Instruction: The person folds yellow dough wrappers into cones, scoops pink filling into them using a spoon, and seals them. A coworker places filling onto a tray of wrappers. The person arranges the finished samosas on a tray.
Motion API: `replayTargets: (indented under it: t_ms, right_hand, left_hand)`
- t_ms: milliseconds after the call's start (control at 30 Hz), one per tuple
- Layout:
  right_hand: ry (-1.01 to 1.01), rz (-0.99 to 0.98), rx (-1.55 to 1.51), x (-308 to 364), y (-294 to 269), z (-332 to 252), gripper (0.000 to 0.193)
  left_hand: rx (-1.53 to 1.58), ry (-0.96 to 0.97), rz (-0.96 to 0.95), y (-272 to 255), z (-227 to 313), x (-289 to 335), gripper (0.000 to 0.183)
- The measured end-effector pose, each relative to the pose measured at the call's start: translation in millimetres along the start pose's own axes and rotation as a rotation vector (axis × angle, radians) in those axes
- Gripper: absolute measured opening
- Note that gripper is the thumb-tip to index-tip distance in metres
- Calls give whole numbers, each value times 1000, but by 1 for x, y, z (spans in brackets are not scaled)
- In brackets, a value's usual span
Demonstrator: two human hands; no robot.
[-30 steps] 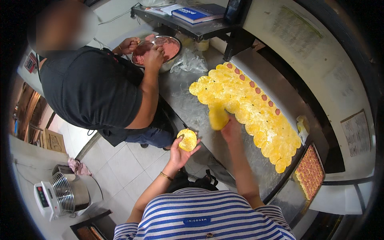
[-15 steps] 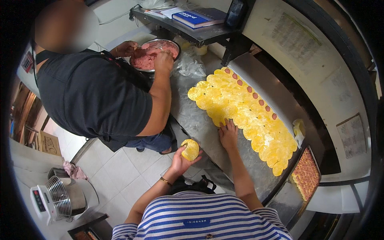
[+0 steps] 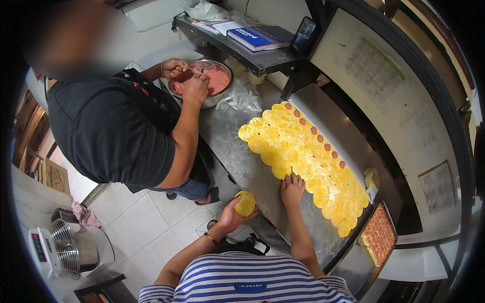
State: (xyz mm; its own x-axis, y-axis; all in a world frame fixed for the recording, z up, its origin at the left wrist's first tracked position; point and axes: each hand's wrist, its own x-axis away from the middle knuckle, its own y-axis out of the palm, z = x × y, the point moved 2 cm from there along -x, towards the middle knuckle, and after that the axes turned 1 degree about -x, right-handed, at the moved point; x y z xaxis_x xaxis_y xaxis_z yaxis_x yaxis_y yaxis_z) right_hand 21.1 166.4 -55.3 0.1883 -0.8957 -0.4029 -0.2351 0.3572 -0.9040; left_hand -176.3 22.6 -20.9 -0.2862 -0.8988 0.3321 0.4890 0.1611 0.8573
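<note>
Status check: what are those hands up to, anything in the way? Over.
Left hand holding yellow round. Right hand at near edge of overlapping yellow rounds. Co-worker's hands out of the way, at metal bowl.

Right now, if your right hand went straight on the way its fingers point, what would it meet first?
The right hand would first meet the overlapping yellow dough rounds; its fingers seem to be at their near edge, though depth is unclear.
</note>
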Motion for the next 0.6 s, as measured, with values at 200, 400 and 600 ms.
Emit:
replayTargets:
  t_ms: [200,400,600]
  right_hand:
    - [25,-111,-750,-2,-39,-28,31]
    - [-19,-497,-1204,31,-68,-89,29]
    - [228,-535,-1416,37,-70,-83,25]
  left_hand:
    - [32,-24,36,2,-6,-9,52]
    - [-75,117,-39,3,-20,-26,42]
    - [-151,179,-87,6,-26,-34,42]
